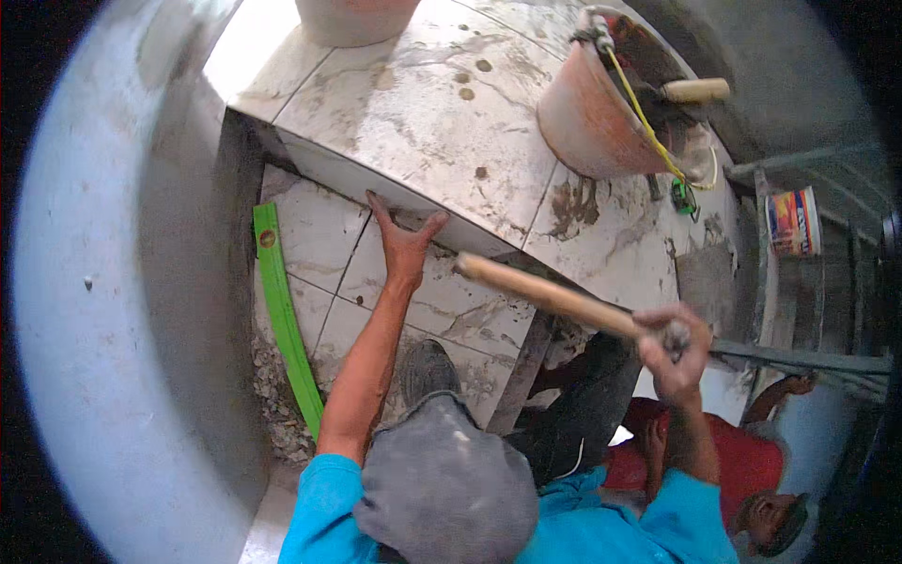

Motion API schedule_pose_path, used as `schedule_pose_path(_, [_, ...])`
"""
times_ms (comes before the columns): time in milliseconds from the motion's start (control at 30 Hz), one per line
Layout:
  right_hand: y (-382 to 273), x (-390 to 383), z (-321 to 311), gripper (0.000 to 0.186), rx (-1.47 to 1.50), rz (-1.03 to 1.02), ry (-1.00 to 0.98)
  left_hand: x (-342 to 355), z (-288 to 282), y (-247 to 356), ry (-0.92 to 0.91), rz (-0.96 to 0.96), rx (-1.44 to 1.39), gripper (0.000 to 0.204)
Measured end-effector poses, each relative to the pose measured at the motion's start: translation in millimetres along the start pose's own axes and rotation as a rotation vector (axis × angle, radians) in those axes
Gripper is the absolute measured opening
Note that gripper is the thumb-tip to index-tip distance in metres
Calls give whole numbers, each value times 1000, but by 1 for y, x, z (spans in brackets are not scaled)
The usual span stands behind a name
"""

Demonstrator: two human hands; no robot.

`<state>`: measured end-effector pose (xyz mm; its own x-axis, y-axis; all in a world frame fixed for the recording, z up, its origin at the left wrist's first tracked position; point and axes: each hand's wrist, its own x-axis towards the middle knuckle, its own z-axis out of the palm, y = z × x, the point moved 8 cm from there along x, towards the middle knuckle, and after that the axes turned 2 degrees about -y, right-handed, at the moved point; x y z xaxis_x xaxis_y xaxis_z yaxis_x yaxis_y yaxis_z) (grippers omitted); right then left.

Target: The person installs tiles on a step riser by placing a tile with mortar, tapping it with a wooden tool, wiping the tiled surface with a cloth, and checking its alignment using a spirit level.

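Observation:
My left hand (404, 242) reaches forward with thumb and fingers spread, touching the upright marble-look tile (343, 171) on the front of a raised step. My right hand (678, 352) is closed around the head end of what looks like a hammer (554, 299). Its wooden handle points left toward the tile, with the tip a little right of my left hand. The metal head is mostly hidden by my fingers, and the hand is slightly blurred. Below the upright tile lies a lower step of veined white tiles (451, 291), with my dark shoe (430, 368) on it.
A green spirit level (285, 315) lies along the left wall, beside rubble (282, 423). On the upper step stand a mortar-stained bucket (592, 117) with a wooden-handled tool (695, 90) and another bucket (357, 21). A green tape measure (683, 196) lies nearby. A person in red (747, 461) is at right.

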<state>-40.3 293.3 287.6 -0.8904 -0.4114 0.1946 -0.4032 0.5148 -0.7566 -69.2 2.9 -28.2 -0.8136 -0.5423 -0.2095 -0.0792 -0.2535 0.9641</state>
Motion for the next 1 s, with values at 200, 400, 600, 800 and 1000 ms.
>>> schedule_pose_path(200, [160,-163,8,25,442,773,198,-7,16,0,-12,-52,11,129])
schedule_pose_path(400, [257,-213,77,24,1211,1109,620,-28,37,13,-113,34,85,130])
schedule_pose_path(600, [285,-189,96,23,1255,1106,531,-38,61,6,-112,24,136,130])
schedule_pose_path(800, [295,-169,97,18,1252,1088,476,-29,49,-10,-132,7,-9,131])
schedule_pose_path(1000, [303,-162,112,20,1289,1056,449,-19,38,-23,-92,26,163,129])
